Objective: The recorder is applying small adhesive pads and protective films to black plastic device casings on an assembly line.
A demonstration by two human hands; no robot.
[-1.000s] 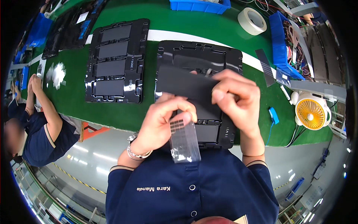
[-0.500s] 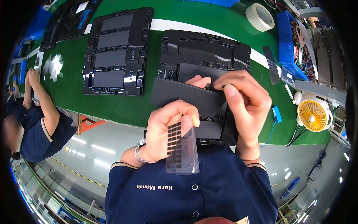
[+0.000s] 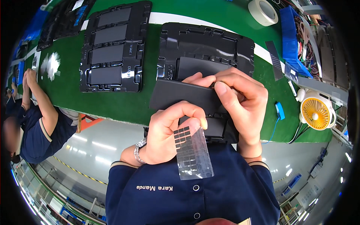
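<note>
My left hand (image 3: 165, 129) is closed around a flat dark grey rectangular panel (image 3: 180, 95), which is tilted above a black moulded tray (image 3: 202, 39). Some of its fingers show over the panel's far edge. A clear film sheet (image 3: 197, 157) with rows of small black stickers hangs from the same hand, by the thumb. At the panel's far edge, toward its right end, my right hand (image 3: 242, 101) is pinched, thumb and index fingertips touching the edge. Whatever lies between those fingertips is hidden. Another dark panel (image 3: 202, 67) rests in the tray behind.
A second black tray (image 3: 135, 56) with several dark panels lies to the left on the green table. At right are a tape roll (image 3: 263, 12), a blue bin of cables (image 3: 292, 45) and a yellow-white fan (image 3: 315, 112). A co-worker (image 3: 41, 123) sits at far left.
My right hand has moved slightly left, its fingertips closing in on the panel's edge. The film sheet has swung to the right. The whole view has shifted a little.
</note>
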